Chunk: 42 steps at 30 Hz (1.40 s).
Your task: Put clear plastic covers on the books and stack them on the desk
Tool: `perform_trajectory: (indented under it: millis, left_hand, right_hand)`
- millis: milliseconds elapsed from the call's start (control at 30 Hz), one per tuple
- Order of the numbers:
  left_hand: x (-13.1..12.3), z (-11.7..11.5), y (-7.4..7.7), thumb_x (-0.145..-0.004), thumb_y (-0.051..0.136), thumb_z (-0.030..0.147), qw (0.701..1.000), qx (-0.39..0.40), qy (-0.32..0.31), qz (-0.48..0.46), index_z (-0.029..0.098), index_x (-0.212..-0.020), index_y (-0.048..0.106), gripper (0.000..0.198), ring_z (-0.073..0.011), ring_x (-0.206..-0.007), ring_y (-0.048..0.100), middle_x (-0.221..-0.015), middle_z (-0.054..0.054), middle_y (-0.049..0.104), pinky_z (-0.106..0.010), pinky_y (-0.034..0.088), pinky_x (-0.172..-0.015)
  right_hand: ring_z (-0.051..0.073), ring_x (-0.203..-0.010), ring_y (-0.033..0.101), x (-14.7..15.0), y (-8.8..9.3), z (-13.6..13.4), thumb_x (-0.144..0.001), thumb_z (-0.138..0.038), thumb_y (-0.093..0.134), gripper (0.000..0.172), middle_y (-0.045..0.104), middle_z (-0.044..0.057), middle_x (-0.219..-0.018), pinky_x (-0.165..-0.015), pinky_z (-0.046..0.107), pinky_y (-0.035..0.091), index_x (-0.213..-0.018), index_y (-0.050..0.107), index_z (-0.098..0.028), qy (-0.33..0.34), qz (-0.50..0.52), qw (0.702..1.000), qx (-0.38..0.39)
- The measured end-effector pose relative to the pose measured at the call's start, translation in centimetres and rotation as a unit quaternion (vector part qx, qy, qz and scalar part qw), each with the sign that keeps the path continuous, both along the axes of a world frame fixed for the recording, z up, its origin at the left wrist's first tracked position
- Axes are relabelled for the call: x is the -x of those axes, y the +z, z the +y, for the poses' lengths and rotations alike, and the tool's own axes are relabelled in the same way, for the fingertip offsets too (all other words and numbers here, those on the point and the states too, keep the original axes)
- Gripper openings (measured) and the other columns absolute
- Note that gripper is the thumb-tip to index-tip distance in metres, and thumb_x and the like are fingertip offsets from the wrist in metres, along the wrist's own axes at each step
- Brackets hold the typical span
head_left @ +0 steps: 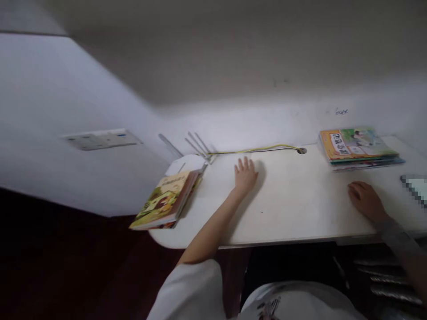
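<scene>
My left hand [245,175] lies flat on the white desk [293,209], fingers stretched out, holding nothing. It rests a little right of a stack of picture books [165,200] that overhangs the desk's left end. My right hand [365,200] rests on the desk near its right side, fingers curled loosely down, with nothing seen in it. A second stack of colourful books [358,146] lies at the back right, beyond my right hand.
A yellow cable [260,150] runs along the desk's back edge to a round cable hole [302,151]. A metal wire rack [196,144] stands at the back left. A socket panel [102,139] sits on the left wall. A blurred pale object [415,189] lies at far right.
</scene>
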State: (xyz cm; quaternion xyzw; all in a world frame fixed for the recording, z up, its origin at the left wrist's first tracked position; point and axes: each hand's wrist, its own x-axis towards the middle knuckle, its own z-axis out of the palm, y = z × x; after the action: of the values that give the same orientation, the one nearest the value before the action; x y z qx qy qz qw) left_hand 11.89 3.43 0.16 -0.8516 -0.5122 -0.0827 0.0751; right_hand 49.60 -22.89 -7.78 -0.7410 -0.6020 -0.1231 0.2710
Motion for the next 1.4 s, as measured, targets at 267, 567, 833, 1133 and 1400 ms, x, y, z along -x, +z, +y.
perform_trajectory:
  millis: [267, 567, 833, 1133, 1400]
  left_hand:
    - [9.5, 0.2, -0.7, -0.094, 0.043, 0.044, 0.981, 0.154, 0.114, -0.011, 0.014, -0.112, 0.061, 0.039, -0.0305, -0.110, 0.063, -0.119, -0.021, 0.064, -0.038, 0.048, -0.090]
    - [9.2, -1.3, 3.3, -0.097, 0.040, 0.037, 0.983, 0.110, 0.137, -0.050, 0.016, -0.092, 0.065, 0.032, -0.0323, -0.097, 0.067, -0.097, -0.019, 0.069, -0.039, 0.050, -0.080]
    - [-0.2, -11.1, 4.0, -0.093, 0.048, 0.045, 0.984, 0.156, 0.008, -0.091, 0.013, -0.104, 0.066, 0.038, -0.0340, -0.094, 0.068, -0.105, -0.023, 0.065, -0.041, 0.050, -0.079]
    - [3.5, -12.2, 0.5, -0.096, 0.037, 0.025, 0.963, 0.131, -0.025, -0.233, 0.017, -0.125, 0.057, 0.036, -0.0259, -0.128, 0.051, -0.134, -0.015, 0.059, -0.038, 0.041, -0.106]
    - [8.7, -11.5, -3.1, -0.097, 0.031, 0.025, 0.974, 0.152, -0.009, -0.170, 0.014, -0.138, 0.048, 0.045, -0.0274, -0.136, 0.043, -0.142, -0.016, 0.052, -0.046, 0.031, -0.113]
  right_hand:
    - [0.032, -0.098, 0.062, -1.1, -0.6, -0.3, -0.084, -0.041, 0.045, 0.025, 0.067, 0.022, -0.103, -0.093, 0.049, 0.045, -0.089, 0.064, -0.026, 0.001, 0.021, 1.000, 0.013]
    - [0.032, -0.107, 0.060, -0.4, 0.3, -0.5, -0.087, -0.044, 0.044, 0.032, 0.066, 0.022, -0.107, -0.095, 0.049, 0.045, -0.096, 0.066, -0.023, 0.005, -0.018, 0.999, -0.027]
    - [0.033, -0.107, 0.060, 12.1, 5.1, 2.2, -0.092, -0.031, 0.044, 0.027, 0.063, 0.015, -0.114, -0.094, 0.053, 0.049, -0.109, 0.064, -0.026, 0.092, -0.006, 0.991, -0.093]
    - [0.035, -0.124, 0.051, 27.9, 6.7, 6.0, -0.092, -0.032, 0.055, 0.034, 0.056, 0.024, -0.132, -0.102, 0.052, 0.042, -0.116, 0.063, -0.010, 0.210, -0.043, 0.973, 0.082]
    - [0.033, -0.126, 0.052, 28.6, 4.0, 6.4, -0.091, -0.037, 0.057, 0.041, 0.059, 0.023, -0.131, -0.106, 0.055, 0.038, -0.124, 0.059, -0.013, 0.233, -0.073, 0.964, 0.104]
